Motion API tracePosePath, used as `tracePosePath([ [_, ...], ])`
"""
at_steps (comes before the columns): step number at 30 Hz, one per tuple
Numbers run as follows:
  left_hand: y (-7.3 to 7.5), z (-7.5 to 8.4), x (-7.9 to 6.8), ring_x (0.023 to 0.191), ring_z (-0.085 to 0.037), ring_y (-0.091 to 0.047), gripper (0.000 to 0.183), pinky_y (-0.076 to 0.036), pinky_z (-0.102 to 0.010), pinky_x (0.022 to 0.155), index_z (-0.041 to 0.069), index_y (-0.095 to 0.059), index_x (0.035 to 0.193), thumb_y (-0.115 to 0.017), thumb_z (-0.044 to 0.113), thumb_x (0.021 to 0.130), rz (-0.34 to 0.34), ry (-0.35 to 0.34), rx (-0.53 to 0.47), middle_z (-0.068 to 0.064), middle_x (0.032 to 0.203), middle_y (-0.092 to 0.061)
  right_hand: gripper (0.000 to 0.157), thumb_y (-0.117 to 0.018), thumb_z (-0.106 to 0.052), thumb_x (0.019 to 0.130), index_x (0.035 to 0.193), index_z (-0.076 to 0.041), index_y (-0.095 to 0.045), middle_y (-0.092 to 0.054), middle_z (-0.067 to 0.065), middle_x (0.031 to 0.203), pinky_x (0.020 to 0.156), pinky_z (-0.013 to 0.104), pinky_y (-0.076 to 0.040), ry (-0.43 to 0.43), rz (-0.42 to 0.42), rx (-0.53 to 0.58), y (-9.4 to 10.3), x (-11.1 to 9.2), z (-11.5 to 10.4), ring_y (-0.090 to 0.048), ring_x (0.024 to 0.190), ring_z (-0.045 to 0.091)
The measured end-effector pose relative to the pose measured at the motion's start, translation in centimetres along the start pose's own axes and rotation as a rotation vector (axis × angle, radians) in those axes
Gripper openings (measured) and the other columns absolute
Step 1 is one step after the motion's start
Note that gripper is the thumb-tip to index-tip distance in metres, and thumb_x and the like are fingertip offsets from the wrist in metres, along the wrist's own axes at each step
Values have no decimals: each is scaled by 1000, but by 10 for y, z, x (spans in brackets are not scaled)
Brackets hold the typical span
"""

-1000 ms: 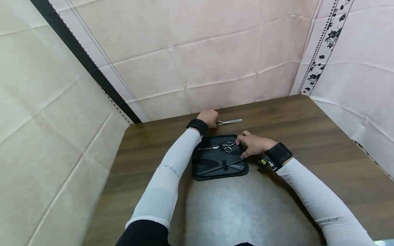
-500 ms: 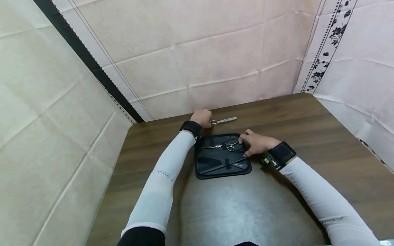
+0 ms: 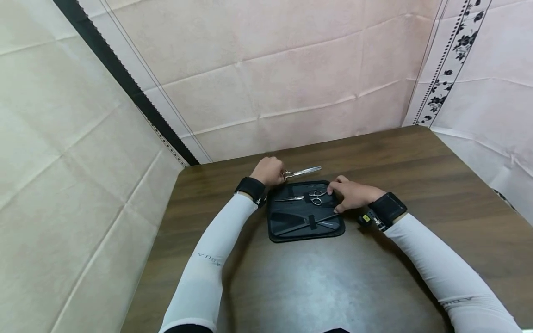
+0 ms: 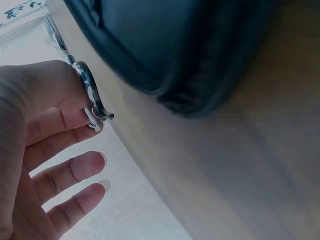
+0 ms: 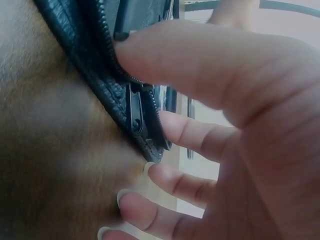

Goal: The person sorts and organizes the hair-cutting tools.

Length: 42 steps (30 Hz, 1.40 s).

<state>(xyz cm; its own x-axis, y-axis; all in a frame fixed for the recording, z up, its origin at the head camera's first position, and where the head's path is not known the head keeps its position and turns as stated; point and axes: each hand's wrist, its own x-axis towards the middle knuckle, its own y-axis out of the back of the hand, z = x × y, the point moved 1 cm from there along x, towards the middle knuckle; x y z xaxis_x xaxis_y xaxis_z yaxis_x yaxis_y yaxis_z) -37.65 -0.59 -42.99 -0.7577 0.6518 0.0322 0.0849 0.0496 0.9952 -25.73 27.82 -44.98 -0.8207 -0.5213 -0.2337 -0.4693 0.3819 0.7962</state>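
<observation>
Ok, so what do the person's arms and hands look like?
They have long white sleeves with dark lettering on them, and wide black wristbands. By the right wristband is a small black gadget with a yellow patch. The fingers are bare.

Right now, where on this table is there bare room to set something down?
Bare tabletop lies between left sleeve, right sleeve and black case, and outside either sleeve. Crowded around the case: left hand, held scissors, right hand, cased scissors.
</observation>
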Motion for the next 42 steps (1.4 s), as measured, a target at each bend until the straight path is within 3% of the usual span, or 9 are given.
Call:
tracePosePath([
  [8, -9, -2, -36, 68, -16, -50, 13, -46, -35, 73, 14, -70, 75, -71, 16, 88, -1, -1, 9, 3, 72, -64, 53, -83, -23, 88, 134, -15, -59, -38, 19, 142, 91, 46, -52, -19, -10, -6, 0, 0, 0, -55, 115, 35],
  [15, -13, -13, -67, 71, -17, -44, 23, -36, -35, 72, 14, -59, 70, -73, 17, 88, 2, 11, -15, 4, 68, -52, 52, -82, -22, 88, 133, -13, -59, -37, 21, 143, 96, 52, -52, -3, -6, 7, 0, -1, 1, -53, 118, 38],
  [25, -13, -31, -106, 64, -14, -42, 30, -36, -33, 67, 17, -59, 60, -75, 17, 85, -7, 25, -1, 7, 62, -52, 51, -82, -24, 88, 132, -12, -59, -39, 22, 141, 95, 52, -52, 17, -3, -5, 0, -2, -1, -54, 115, 38],
  [35, -8, -42, -123, 58, -12, -39, 28, -33, -31, 67, 18, -60, 61, -73, 12, 85, -45, 43, -1, 8, 58, -49, 51, -82, -23, 88, 132, -12, -58, -37, 22, 143, 97, 54, -51, 15, -9, 13, -2, 0, 1, -53, 118, 38],
  [42, 0, -46, -129, 62, -11, -47, 17, -44, -35, 74, 18, -73, 71, -72, 10, 85, -84, 53, 14, 8, 69, -67, 51, -81, -24, 88, 132, -13, -58, -37, 22, 143, 96, 54, -51, 18, -14, 15, 0, 0, 1, -52, 118, 38],
])
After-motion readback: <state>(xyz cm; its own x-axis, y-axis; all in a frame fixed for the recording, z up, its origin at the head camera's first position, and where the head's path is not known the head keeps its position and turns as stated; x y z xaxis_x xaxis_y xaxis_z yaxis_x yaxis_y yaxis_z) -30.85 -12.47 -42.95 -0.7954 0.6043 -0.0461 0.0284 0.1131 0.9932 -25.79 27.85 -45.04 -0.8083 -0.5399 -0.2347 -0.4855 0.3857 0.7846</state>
